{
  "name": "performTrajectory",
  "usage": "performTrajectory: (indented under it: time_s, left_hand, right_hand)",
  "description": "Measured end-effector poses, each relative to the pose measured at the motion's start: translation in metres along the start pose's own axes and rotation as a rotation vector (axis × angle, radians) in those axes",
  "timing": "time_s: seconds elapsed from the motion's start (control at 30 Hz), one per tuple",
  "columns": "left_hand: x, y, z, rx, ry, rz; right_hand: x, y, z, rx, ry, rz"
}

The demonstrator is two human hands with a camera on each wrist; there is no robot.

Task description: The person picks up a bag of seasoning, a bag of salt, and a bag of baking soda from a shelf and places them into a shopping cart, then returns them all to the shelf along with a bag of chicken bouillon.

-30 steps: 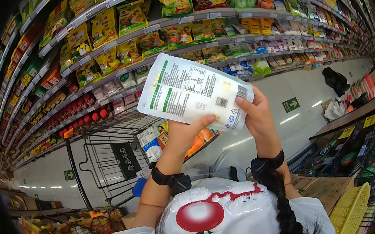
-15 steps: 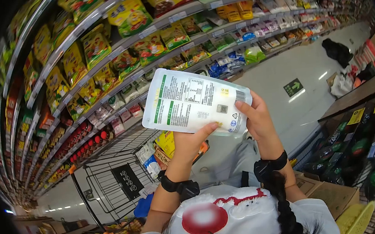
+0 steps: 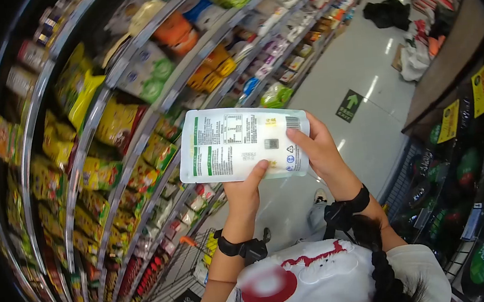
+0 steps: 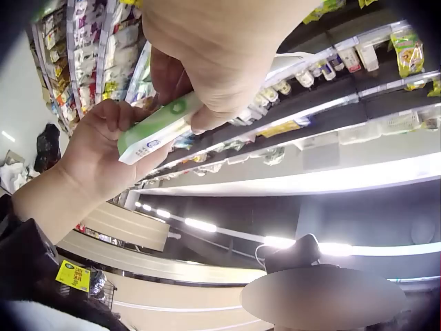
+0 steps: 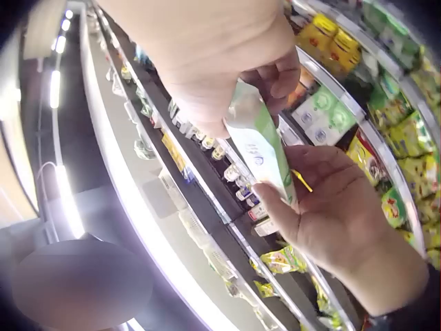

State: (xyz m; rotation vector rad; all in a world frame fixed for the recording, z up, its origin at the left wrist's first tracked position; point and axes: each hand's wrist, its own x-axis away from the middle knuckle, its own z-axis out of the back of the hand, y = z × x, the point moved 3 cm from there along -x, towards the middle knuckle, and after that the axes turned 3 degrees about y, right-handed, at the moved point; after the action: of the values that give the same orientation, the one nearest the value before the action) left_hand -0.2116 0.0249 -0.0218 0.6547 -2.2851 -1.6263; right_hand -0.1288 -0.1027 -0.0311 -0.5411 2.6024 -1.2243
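Observation:
A white-and-pale-green plastic pouch (image 3: 227, 146) is held up in front of the chest, its printed back facing the head camera. Green headings, a small table, a square code and a barcode show on it. My left hand (image 3: 244, 190) grips the lower edge, thumb across the front. At the right end my right hand (image 3: 322, 153) pinches the pouch beside the barcode. In the left wrist view, the pouch's narrow side (image 4: 157, 131) lies between both hands. The right wrist view shows the pouch (image 5: 256, 141) edge-on, with the left hand's (image 5: 337, 210) fingers behind it.
Shelves of yellow seasoning bags (image 3: 117, 125) rise close on the left. A wire shopping cart (image 3: 176, 285) stands low at the left. Crates of dark wrapped goods (image 3: 473, 187) line the right. A black plastic bag (image 3: 387, 14) lies farther along the aisle, beyond a green floor sign (image 3: 352, 105).
The head view has turned right, so the shelves now tilt steeply and the cart has slid toward the lower edge. Both hands keep hold of the pouch, which looks more level.

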Motion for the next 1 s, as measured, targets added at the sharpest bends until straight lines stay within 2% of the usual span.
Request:
performTrajectory:
  time_s: [0.1,0.2,0.5,0.73,0.83,1.0]
  left_hand:
    - [-0.028,-0.011,-0.039,0.087,-0.039,0.074]
    - [-0.039,-0.020,-0.068,0.077,-0.096,0.058]
    - [-0.108,-0.039,-0.108,0.062,-0.138,0.049]
    - [-0.194,-0.037,-0.124,0.048,-0.196,-0.096]
    - [-0.236,-0.032,-0.128,0.058,-0.166,-0.082]
    - [-0.307,-0.027,-0.132,0.060,-0.103,-0.158]
  right_hand:
    - [-0.022,-0.032,0.025,0.054,0.029,0.036]
    - [-0.028,-0.051,0.046,0.053,0.063,0.065]
    - [-0.088,-0.076,0.071,0.165,0.058,0.124]
    - [-0.180,-0.086,0.069,0.183,0.009,0.163]
    - [-0.226,-0.089,0.061,0.083,0.006,0.135]
    - [-0.304,-0.087,0.053,0.071,-0.048,0.133]
